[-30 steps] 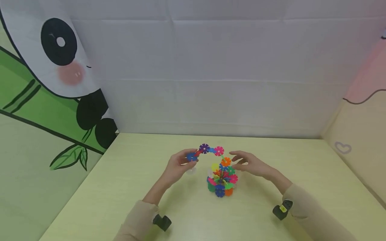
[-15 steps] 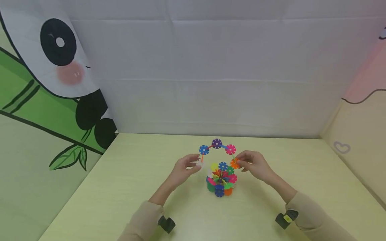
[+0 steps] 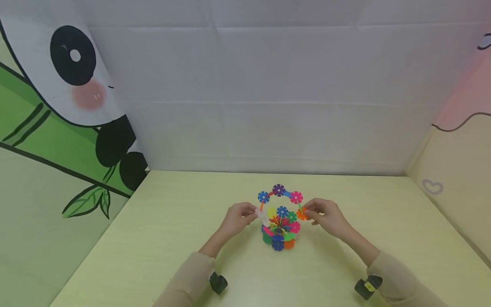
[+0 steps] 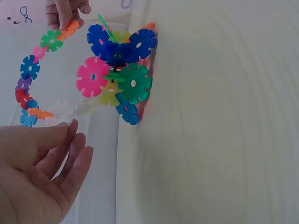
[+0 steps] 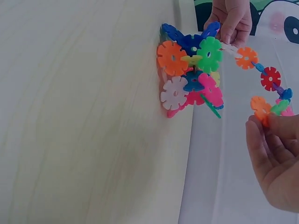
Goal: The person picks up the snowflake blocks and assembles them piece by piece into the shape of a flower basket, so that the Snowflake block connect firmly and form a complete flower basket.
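A chain of interlocking snowflake discs (image 3: 278, 190) arches above a round basket-like cluster of the same notched plastic discs (image 3: 278, 243), which stands on the table. At the arch's left end, my left hand (image 3: 235, 221) pinches a white disc (image 4: 62, 109) between thumb and fingertips. My right hand (image 3: 327, 218) pinches the orange disc (image 5: 260, 109) at the other end. Both ends are close to the cluster's rim; whether the white one touches it I cannot tell. Blue, green, pink, yellow and white discs make up the cluster.
The pale wood-grain table (image 3: 153, 256) extends around the cluster on all sides. Behind it hangs a whitish cloth backdrop (image 3: 268, 106), and a printed cartoon panel (image 3: 46, 170) stands along the left.
My left hand has shifted from the blue disc to the white end disc. The right hand has taken hold of the orange disc. The arch has spread, then come down towards the cluster.
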The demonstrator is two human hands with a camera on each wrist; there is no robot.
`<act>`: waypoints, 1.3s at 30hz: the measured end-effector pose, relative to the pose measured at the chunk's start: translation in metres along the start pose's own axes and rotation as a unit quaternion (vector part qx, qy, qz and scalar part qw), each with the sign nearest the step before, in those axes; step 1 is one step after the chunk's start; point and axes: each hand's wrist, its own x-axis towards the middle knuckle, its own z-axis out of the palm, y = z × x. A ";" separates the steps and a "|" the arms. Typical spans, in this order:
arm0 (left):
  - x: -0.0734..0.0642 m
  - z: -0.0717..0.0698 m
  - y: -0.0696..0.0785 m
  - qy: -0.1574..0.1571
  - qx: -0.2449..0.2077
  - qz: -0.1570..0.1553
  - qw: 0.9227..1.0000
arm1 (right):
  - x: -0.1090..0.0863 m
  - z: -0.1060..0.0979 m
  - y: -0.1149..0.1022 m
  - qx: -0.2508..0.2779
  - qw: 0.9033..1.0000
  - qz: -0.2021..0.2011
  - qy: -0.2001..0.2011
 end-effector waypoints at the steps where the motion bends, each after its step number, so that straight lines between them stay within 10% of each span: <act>1: 0.000 0.000 -0.001 -0.001 0.004 0.002 1.000 | -0.001 0.000 0.000 -0.001 1.000 0.001 0.001; 39: 0.006 0.007 0.001 0.021 0.041 0.055 0.997 | -0.027 0.005 0.015 -0.049 0.998 -0.008 0.036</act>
